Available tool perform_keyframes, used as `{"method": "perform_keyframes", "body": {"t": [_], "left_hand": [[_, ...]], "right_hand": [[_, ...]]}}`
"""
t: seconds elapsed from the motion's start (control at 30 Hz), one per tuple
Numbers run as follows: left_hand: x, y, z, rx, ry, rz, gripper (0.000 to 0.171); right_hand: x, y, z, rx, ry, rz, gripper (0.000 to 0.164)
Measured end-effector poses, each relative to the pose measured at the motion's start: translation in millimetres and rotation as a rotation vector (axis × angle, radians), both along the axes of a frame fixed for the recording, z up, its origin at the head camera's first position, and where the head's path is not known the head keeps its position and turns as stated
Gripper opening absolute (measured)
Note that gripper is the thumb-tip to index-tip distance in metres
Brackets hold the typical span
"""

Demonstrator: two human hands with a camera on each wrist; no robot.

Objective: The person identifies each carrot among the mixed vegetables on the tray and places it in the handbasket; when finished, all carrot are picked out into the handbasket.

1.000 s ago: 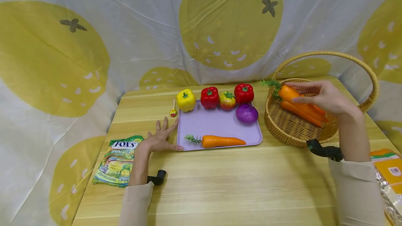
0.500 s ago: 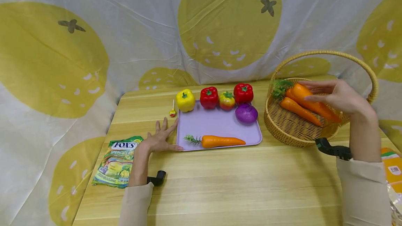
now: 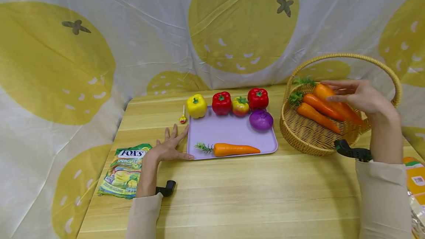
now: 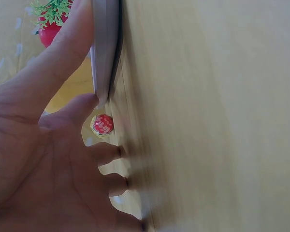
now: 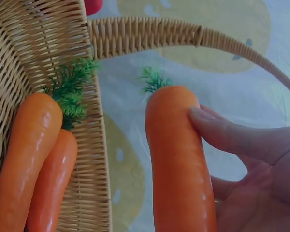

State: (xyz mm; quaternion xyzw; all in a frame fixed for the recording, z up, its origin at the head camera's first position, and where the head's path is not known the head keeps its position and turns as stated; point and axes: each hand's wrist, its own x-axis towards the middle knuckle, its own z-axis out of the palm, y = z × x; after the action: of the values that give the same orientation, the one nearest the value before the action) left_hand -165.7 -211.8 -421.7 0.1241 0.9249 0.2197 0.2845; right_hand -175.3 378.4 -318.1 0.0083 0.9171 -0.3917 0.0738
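Observation:
My right hand (image 3: 363,97) pinches a carrot (image 5: 179,154) between thumb and fingers, over the right side of the wicker basket (image 3: 300,141). Two more carrots (image 5: 29,145) with green tops lie inside that basket. My left hand (image 3: 169,146) is spread on the table, its thumb and index finger touching the left edge of the lilac tray (image 3: 216,130). Along the tray's front lies another carrot (image 3: 235,149). At its back are a yellow bell pepper (image 3: 196,106), two red bell peppers (image 3: 221,103), a red-yellow tomato (image 3: 240,106) and a purple onion (image 3: 261,120).
A lollipop (image 4: 102,124) lies beyond my left fingers, beside the tray. The Fox's candy bag (image 3: 124,172) is left of my left forearm. An orange packet (image 3: 416,180) sits at the right edge. The basket's tall handle (image 3: 345,55) arches near my right hand.
My right hand has moved to the right with the carrot, which now sits apart from the two carrots in the basket. My left hand has stayed still at the tray.

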Motion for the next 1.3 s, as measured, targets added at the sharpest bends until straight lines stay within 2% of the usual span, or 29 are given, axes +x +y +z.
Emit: {"method": "perform_keyframes", "body": {"t": [0.37, 0.6, 0.87, 1.07, 1.3], "left_hand": [[0.1, -1, 0.8, 0.008, -0.002, -0.004, 0.117], [0.3, -1, 1.5, 0.005, 0.001, -0.006, 0.118], [0.6, -1, 1.1, 0.005, -0.003, -0.007, 0.118], [0.1, 0, 1.7, 0.0, -0.002, -0.011, 0.118], [1.2, 0, 1.6, 0.0, 0.0, -0.008, 0.118]], "right_hand": [[-21.0, 4, -0.6, -0.043, -0.065, -0.005, 0.053], [-32.5, 4, -12.4, -0.009, -0.031, 0.024, 0.045], [-37.2, 5, -23.3, 0.06, -0.039, 0.045, 0.057], [-38.9, 6, -31.2, 0.081, -0.044, 0.079, 0.056], [-42.6, 4, -40.2, 0.032, -0.111, 0.115, 0.054]]}}
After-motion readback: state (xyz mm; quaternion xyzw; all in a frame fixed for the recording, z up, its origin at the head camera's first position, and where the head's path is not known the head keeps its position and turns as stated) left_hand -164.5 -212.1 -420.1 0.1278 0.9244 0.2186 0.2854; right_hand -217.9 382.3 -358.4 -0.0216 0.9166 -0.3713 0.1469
